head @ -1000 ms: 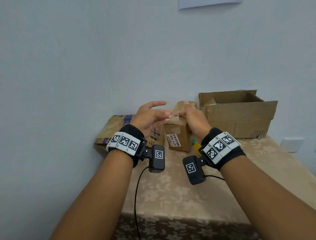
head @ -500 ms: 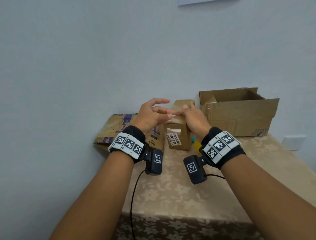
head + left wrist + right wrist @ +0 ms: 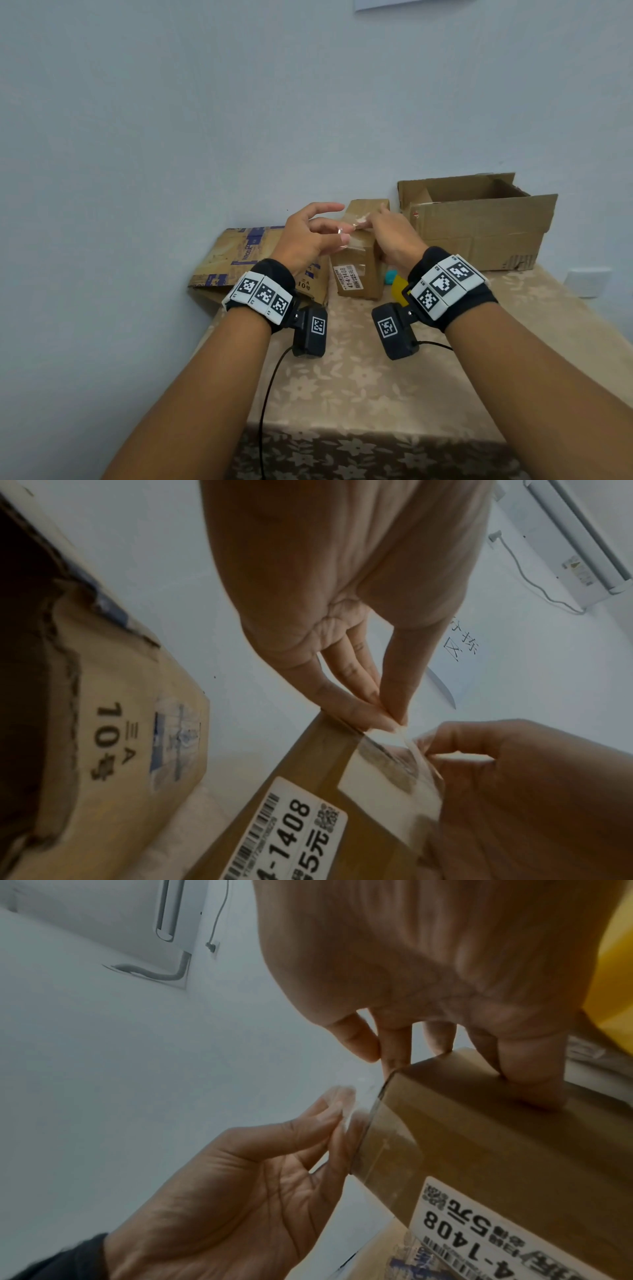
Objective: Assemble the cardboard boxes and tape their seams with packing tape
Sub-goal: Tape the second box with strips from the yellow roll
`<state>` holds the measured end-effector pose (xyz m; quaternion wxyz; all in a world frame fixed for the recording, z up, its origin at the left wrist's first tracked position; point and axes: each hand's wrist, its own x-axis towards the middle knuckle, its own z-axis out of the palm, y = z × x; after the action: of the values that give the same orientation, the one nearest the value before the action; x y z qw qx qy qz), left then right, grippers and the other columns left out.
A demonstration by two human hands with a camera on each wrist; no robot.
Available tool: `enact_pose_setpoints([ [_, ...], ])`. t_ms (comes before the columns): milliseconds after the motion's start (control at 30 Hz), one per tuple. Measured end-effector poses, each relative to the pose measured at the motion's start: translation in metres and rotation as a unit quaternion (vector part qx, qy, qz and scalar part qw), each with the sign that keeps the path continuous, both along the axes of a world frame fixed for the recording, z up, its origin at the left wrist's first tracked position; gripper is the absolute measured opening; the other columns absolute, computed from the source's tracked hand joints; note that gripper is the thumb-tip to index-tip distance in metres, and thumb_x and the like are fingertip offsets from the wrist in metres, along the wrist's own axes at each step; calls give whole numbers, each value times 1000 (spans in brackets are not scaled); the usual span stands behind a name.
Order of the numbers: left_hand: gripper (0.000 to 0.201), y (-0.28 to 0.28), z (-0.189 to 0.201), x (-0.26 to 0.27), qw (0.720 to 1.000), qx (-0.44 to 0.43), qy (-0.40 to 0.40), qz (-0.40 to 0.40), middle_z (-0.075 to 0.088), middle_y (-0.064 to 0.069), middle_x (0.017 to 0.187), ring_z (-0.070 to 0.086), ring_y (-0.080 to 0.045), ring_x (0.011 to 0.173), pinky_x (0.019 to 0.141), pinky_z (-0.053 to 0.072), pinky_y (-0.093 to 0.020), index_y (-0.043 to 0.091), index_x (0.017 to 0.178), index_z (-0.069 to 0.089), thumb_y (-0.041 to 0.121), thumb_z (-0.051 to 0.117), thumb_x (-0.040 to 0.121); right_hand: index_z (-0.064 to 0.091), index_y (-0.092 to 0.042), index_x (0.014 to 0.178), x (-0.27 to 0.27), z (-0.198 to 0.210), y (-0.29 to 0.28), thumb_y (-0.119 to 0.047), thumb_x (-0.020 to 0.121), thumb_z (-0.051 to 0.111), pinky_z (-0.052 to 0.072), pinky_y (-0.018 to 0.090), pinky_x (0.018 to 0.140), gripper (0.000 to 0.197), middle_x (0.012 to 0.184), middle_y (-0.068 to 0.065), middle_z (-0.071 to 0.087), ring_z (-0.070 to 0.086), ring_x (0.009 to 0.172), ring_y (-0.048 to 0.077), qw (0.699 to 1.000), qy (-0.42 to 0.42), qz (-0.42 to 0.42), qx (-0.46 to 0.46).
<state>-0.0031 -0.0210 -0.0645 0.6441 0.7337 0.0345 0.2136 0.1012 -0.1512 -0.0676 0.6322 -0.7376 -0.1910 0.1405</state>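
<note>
A small brown cardboard box (image 3: 358, 270) with a white barcode label stands on the table at the back. My left hand (image 3: 337, 233) pinches the loose end of a clear tape strip (image 3: 356, 226) just off the box's top left corner. In the left wrist view the thumb and fingers of this left hand (image 3: 394, 722) meet on the tape (image 3: 387, 767), which runs down the box's front face. My right hand (image 3: 380, 222) grips the box's top edge. In the right wrist view its thumb (image 3: 531, 1088) presses the front face and its fingers curl over the top.
A larger open cardboard box (image 3: 479, 233) stands at the back right. A flattened box with blue print (image 3: 236, 260) leans at the back left. A yellow object (image 3: 399, 289) and a teal one (image 3: 390, 277) lie behind my right wrist. The floral tablecloth (image 3: 342, 377) meets the wall.
My left hand has drawn a little to the left, away from the right hand, with the tape end in its fingers. The right hand has stayed on the box's top.
</note>
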Motion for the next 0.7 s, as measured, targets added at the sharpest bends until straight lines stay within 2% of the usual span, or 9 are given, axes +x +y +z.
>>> enact_pose_setpoints([
  [100, 53, 2, 0, 0, 1000, -26, 2, 4, 79, -10, 101, 75, -18, 92, 73, 60, -28, 15, 129, 62, -9, 76, 83, 50, -18, 148, -3, 2, -4, -34, 73, 42, 50, 51, 108, 77, 148, 7, 58, 59, 127, 31, 1000, 20, 1, 6],
  [200, 53, 3, -1, 0, 1000, -20, 1, 6, 78, -11, 101, 75, -19, 92, 73, 60, -28, 14, 129, 62, -10, 76, 83, 59, -14, 135, -4, 3, -6, -24, 81, 56, 48, 52, 109, 55, 151, 16, 53, 58, 130, 36, 1000, 10, 23, 12],
  [300, 51, 3, -3, 0, 1000, -20, 0, 8, 78, -10, 97, 74, -18, 88, 70, 59, -26, 16, 125, 63, -11, 75, 84, 49, -4, 146, 2, 0, -7, -12, 91, 59, 49, 53, 108, 57, 149, 21, 52, 56, 132, 39, 999, 8, 38, -11],
  [367, 50, 5, -3, 0, 1000, -27, -2, 14, 78, -8, 95, 73, -20, 87, 70, 60, -26, 16, 125, 64, -11, 75, 84, 69, -19, 133, 3, 1, -7, 0, 87, 47, 46, 52, 112, 54, 168, 12, 26, 44, 142, 38, 998, -9, 51, -35],
  [400, 50, 6, -3, -1, 999, -34, -4, 17, 78, -8, 94, 73, -21, 87, 71, 60, -26, 15, 126, 64, -11, 74, 85, 79, -30, 113, 2, 0, -6, 3, 85, 43, 44, 52, 113, 57, 171, 6, 15, 39, 145, 36, 997, -24, 54, -45],
  [467, 50, 10, -1, -3, 997, -64, -15, 28, 77, -8, 95, 73, -19, 86, 72, 60, -25, 13, 129, 63, -12, 72, 86, 80, -40, 75, 3, -2, -5, 4, 87, 46, 44, 51, 113, 57, 173, 1, 8, 37, 147, 34, 997, -39, 54, -46],
  [500, 51, 13, 0, -4, 996, -84, -23, 34, 77, -8, 95, 73, -17, 86, 73, 60, -25, 12, 131, 63, -12, 71, 86, 79, -40, 69, 4, -4, -5, 1, 91, 52, 44, 50, 114, 55, 173, 2, 5, 34, 149, 34, 996, -47, 55, -48],
  [600, 53, 20, 4, -8, 991, -122, -38, 36, 76, -8, 97, 73, -15, 89, 75, 60, -24, 13, 133, 62, -11, 71, 86, 81, -32, 94, 7, -9, -9, -8, 98, 64, 36, 49, 119, 30, 173, 8, 1, 21, 155, 34, 994, -76, 59, -56],
  [700, 53, 18, 4, -8, 993, -115, -27, 26, 76, -10, 99, 73, -16, 89, 75, 60, -25, 14, 133, 62, -10, 72, 86, 80, -37, 88, 11, -13, -8, -10, 96, 69, 35, 53, 120, 31, 173, 9, 3, 19, 156, 34, 994, -81, 59, -47],
])
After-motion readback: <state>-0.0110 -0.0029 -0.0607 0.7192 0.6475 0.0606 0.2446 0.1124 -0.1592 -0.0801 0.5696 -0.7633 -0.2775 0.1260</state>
